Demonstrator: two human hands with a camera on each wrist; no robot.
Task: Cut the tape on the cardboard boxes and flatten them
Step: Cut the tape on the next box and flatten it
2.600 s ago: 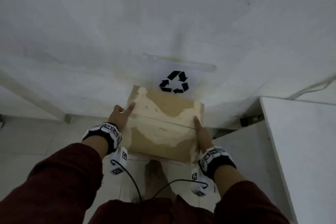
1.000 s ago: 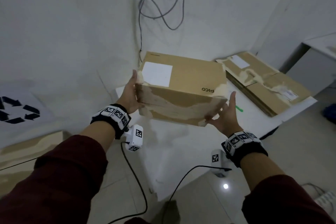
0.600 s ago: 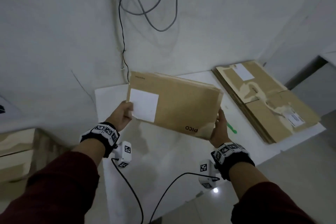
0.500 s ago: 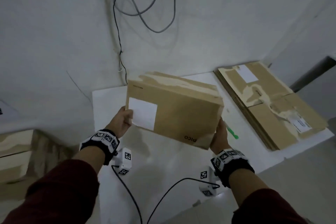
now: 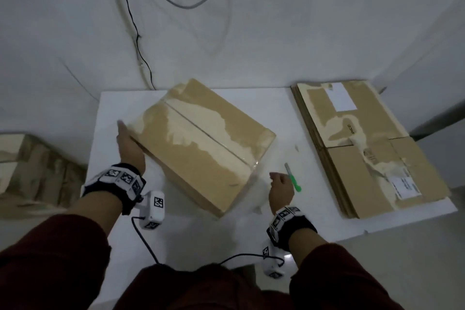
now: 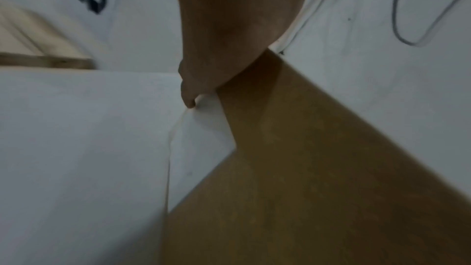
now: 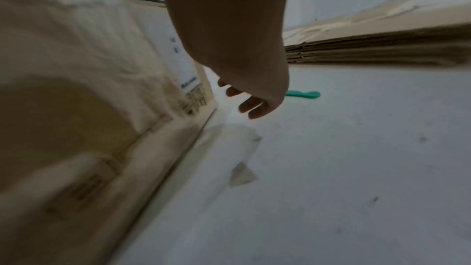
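Note:
A brown cardboard box [image 5: 203,143] stands on the white table [image 5: 120,108], its top seam under clear tape. My left hand [image 5: 129,145] lies flat against the box's left side [image 6: 305,168], fingers straight. My right hand [image 5: 279,187] is off the box, just right of its near corner, fingers loosely curled and holding nothing [image 7: 244,98]. A green-handled cutter [image 5: 293,178] lies on the table right beside that hand, its green handle [image 7: 304,94] showing past the fingers.
A stack of flattened boxes [image 5: 372,148] fills the table's right end. Another taped box [image 5: 32,166] stands on the floor at the left. Cables [image 5: 141,48] hang down the wall behind the table. A scrap of tape [image 7: 241,174] lies on the tabletop.
The box, held in the air and turned over, now rests on the table with the taped seam up. My right hand has let go and moved toward the cutter.

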